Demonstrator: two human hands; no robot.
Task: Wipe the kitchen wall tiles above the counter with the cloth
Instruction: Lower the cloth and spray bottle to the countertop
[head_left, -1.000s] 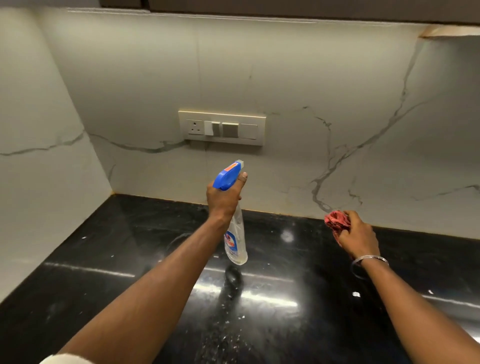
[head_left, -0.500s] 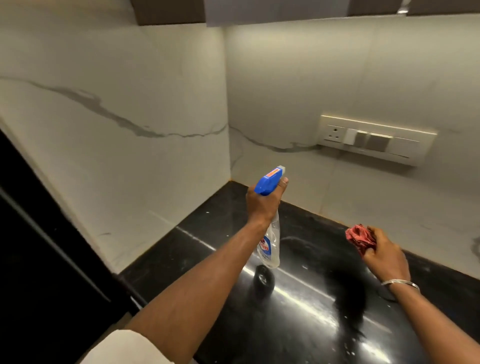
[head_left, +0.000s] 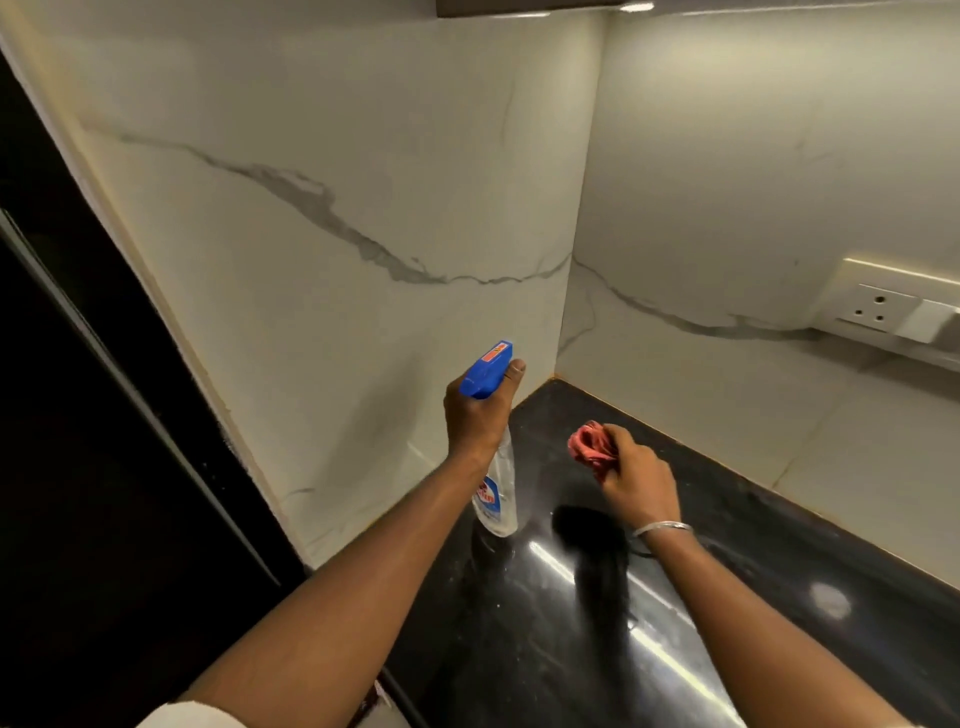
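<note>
My left hand (head_left: 475, 415) grips the spray bottle (head_left: 496, 488), aimed at the left wall tiles (head_left: 337, 312); my right hand (head_left: 631, 475) clutches the bunched cloth (head_left: 589, 447) above the worktop (head_left: 727, 519). No wiping under way; these tiles apparently remain.

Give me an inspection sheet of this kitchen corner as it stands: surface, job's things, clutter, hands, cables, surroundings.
Surface: black glossy counter, light streaks and small pale specks on it.
Job's things: red cloth bunched in the right hand; marble-look wall tiles on both walls of the corner, grey veins; no wet marks that I can make out.
Clutter: nothing seen on the counter.
Hands: left hand grips a spray bottle with blue trigger head, held above the counter; right hand holds the cloth, clear of the wall; bangle on that wrist.
Cables: nothing seen.
Surroundings: socket and switch plate on the right wall; dark cabinet underside above; dark area at left.
</note>
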